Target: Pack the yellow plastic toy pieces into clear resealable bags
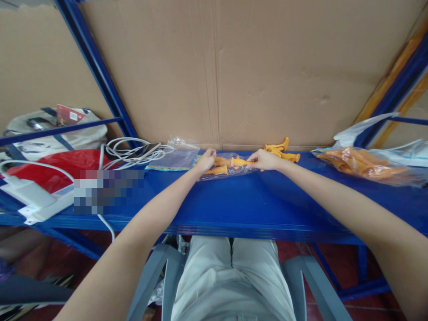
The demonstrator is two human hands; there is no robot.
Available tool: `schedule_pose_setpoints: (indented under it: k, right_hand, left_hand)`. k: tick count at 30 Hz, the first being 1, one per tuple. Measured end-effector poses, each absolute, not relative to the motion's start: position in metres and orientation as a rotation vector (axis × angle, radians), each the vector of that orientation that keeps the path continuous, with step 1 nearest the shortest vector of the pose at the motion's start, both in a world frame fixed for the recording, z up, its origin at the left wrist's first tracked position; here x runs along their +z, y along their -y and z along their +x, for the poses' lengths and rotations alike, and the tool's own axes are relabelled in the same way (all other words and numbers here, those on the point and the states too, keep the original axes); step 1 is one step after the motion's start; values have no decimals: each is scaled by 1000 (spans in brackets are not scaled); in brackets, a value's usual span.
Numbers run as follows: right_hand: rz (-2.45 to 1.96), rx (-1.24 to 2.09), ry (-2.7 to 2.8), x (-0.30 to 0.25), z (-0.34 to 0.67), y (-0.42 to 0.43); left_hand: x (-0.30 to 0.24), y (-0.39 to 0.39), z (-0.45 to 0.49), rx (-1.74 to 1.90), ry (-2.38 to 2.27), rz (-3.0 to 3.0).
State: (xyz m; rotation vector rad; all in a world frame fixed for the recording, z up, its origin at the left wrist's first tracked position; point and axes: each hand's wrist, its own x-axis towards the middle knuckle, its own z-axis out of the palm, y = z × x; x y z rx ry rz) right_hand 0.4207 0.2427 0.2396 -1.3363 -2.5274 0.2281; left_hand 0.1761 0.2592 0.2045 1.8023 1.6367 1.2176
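My left hand point(206, 161) is closed on the left end of a clear plastic bag point(238, 173) lying on the blue shelf. Inside the bag are a few orange plastic pieces point(219, 170), horn-shaped with a flared end. Another orange piece point(239, 162) lies at the bag's right end, its narrow tip pinched in my right hand point(263, 159). How far it sits inside the bag is hard to tell. Just beyond my right hand rest loose orange horn-shaped pieces point(280, 149), partly hidden by that hand.
A full bag of orange pieces point(364, 164) lies at the right. Left of my hands are a flat clear bag point(175, 158), coiled white cables point(133, 149), a white power strip point(43, 196) and a red bag point(60, 167). Cardboard point(234, 76) walls the back of the blue shelf point(240, 205).
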Motion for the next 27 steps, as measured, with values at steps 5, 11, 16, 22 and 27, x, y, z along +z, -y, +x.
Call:
schedule_pose_setpoints:
  k: [5, 11, 16, 22, 27]
  right_hand:
    - [-1392, 317, 2514, 243, 429, -242]
    - [-1499, 246, 2542, 259, 443, -237]
    - [-1493, 239, 2603, 262, 452, -235]
    - [-1558, 154, 2620, 265, 456, -234]
    - [-1592, 14, 2618, 268, 461, -234]
  left_hand:
    - [207, -257, 177, 1217, -1618, 1830]
    - [210, -251, 179, 1149, -1663, 1943]
    - [226, -230, 188, 1030, -1324, 2563]
    - [247, -212, 228, 475, -827, 3081]
    - [248, -226, 256, 218, -867, 3151]
